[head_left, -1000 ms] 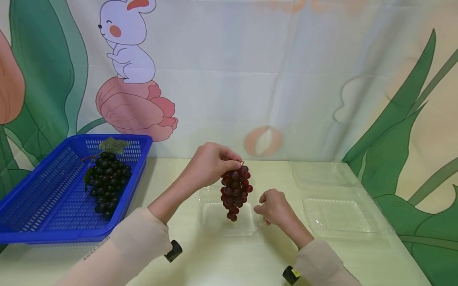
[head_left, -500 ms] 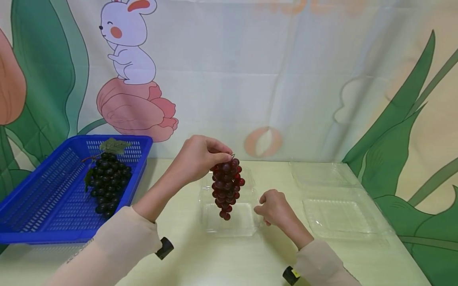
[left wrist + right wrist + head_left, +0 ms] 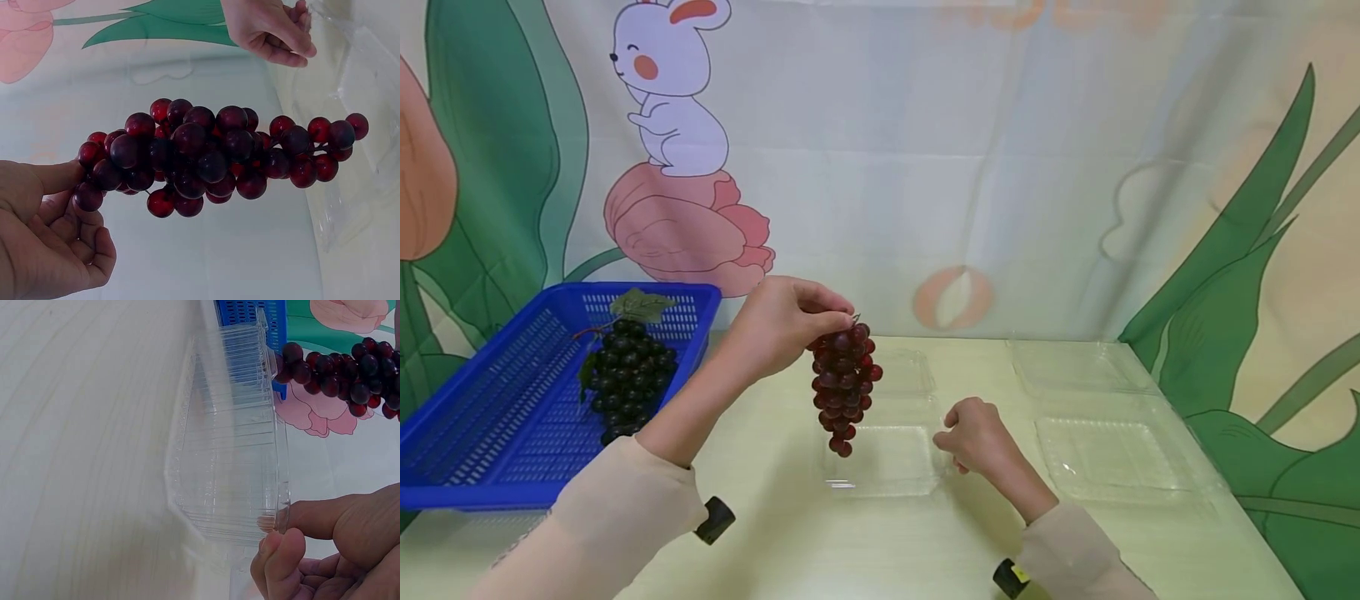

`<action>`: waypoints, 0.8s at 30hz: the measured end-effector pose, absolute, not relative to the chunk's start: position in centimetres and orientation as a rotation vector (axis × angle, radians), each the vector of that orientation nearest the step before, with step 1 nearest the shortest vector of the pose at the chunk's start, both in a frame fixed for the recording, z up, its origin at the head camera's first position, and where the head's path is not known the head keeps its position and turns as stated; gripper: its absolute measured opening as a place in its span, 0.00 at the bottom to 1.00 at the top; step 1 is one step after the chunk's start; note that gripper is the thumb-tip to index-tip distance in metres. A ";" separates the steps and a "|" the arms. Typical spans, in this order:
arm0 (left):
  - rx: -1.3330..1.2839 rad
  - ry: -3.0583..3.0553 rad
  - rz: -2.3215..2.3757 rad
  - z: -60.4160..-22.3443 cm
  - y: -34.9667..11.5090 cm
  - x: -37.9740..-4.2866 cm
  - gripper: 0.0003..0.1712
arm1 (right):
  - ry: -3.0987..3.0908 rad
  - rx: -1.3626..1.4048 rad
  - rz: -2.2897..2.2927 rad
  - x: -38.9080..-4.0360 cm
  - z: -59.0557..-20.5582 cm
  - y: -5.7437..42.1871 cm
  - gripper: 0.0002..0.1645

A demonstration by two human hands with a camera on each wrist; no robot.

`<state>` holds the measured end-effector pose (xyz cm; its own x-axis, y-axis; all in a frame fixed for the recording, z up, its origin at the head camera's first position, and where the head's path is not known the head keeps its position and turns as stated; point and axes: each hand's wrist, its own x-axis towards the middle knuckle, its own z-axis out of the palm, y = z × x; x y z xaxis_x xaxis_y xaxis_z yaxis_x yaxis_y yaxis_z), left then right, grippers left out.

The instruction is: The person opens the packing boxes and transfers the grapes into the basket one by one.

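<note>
A bunch of dark red grapes (image 3: 844,383) hangs from my left hand (image 3: 786,321), whose thumb and fingers pinch it at the stem end. In the left wrist view the whole grape bunch (image 3: 194,150) shows, clear of the table. Below and to the right of it stands a clear plastic container (image 3: 887,458) with its lid open toward the back. My right hand (image 3: 977,433) is at the container's right side. In the right wrist view its thumb and finger pinch the rim of the container (image 3: 231,444).
A blue plastic basket (image 3: 497,467) stands at the left with a bunch of black grapes (image 3: 628,375) in it. At the right lies another open clear container (image 3: 1112,454). A printed curtain (image 3: 865,167) closes off the back of the table (image 3: 850,542).
My left hand has carried the red grapes to the left and slightly up, away from above the middle of the container. The right hand has stayed in place.
</note>
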<state>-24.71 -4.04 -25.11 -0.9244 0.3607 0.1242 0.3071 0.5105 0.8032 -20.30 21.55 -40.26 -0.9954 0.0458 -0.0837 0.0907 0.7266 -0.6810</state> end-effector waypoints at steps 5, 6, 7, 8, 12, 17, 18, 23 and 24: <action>0.568 2.684 1.381 -24.7 -5.1 -24.7 0.10 | 2.865 0.098 -1.122 -20.3 -40.4 21.5 0.34; 0.567 2.688 1.380 -24.6 -5.4 -24.8 0.11 | 2.867 0.096 -1.120 -20.3 -40.4 21.5 0.35; 0.564 2.697 1.374 -24.5 -5.6 -24.7 0.11 | 2.869 0.093 -1.119 -20.4 -40.4 21.5 0.35; 0.568 2.708 1.370 -24.5 -5.8 -24.8 0.11 | 2.871 0.094 -1.119 -20.4 -40.4 21.5 0.35; 0.562 2.764 1.359 -24.2 -6.7 -24.8 0.10 | 2.877 0.099 -1.119 -20.4 -40.5 21.5 0.35; 0.488 2.800 1.378 -23.8 -8.1 -24.6 0.12 | 2.885 0.092 -1.114 -20.4 -40.5 21.5 0.34; 0.473 2.804 1.382 -23.7 -8.4 -24.6 0.13 | 2.885 0.092 -1.113 -20.4 -40.5 21.5 0.34; 0.438 2.816 1.388 -23.4 -9.9 -24.5 0.15 | 2.890 0.094 -1.109 -20.4 -40.5 21.4 0.34; 0.428 2.822 1.385 -23.4 -10.2 -24.5 0.15 | 2.890 0.094 -1.109 -20.4 -40.4 21.4 0.34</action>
